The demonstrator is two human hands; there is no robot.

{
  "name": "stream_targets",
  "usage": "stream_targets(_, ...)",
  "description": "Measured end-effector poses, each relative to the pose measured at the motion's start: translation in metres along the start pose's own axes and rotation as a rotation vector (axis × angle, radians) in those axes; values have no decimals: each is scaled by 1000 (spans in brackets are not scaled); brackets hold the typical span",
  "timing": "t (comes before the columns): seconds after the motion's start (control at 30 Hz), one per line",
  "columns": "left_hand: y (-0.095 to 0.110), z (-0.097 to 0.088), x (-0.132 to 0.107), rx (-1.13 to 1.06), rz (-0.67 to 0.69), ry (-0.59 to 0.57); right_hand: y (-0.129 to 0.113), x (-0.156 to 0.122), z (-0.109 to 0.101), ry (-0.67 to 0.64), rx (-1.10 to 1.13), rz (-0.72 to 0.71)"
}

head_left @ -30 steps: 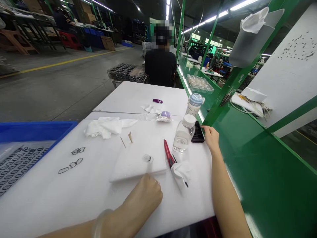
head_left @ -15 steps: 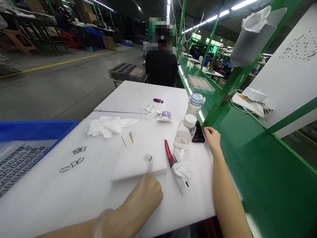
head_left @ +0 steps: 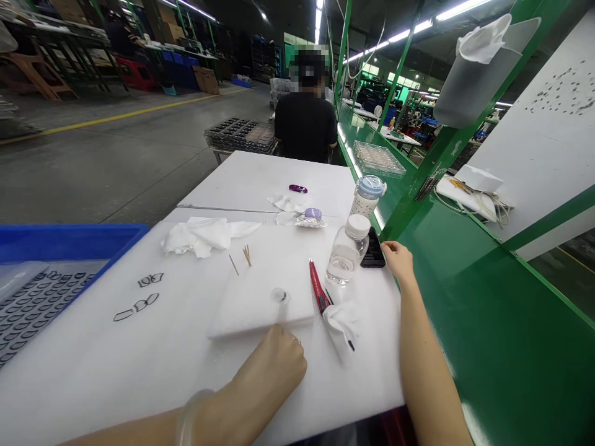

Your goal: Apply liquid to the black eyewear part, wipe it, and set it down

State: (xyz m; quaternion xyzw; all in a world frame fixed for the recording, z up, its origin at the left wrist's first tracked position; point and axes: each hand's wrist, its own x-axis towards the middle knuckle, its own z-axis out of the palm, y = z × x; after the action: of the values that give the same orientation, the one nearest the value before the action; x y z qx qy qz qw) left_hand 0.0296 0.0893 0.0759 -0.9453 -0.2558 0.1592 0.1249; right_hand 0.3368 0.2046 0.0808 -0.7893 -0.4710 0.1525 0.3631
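The left hand (head_left: 276,365) is closed in a fist at the near edge of the foam pad (head_left: 246,303); its contents cannot be determined. The right hand (head_left: 398,260) lies curled against the phone (head_left: 372,251) at the right tabletop edge; grip unconfirmed. 2 black parts (head_left: 149,280) lie out near the left edge. The tray (head_left: 28,303) holds many more.

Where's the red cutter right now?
Head view, right of centre: the red cutter lies on the white table between the foam pad and the clear bottle.
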Motion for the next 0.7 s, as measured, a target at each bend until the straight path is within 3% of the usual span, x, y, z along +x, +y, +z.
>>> stream_targets(0.4,-1,-6,1,8,0,-8,3,1,2,-47,-26,3)
stream_targets(0.57,-2,-17,1,-8,-8,-81,3,1,2,-54,-45,-6)
stream_targets(0.7,-2,-11,1,-25,-21,-8,2,0,1,-56,-46,-19)
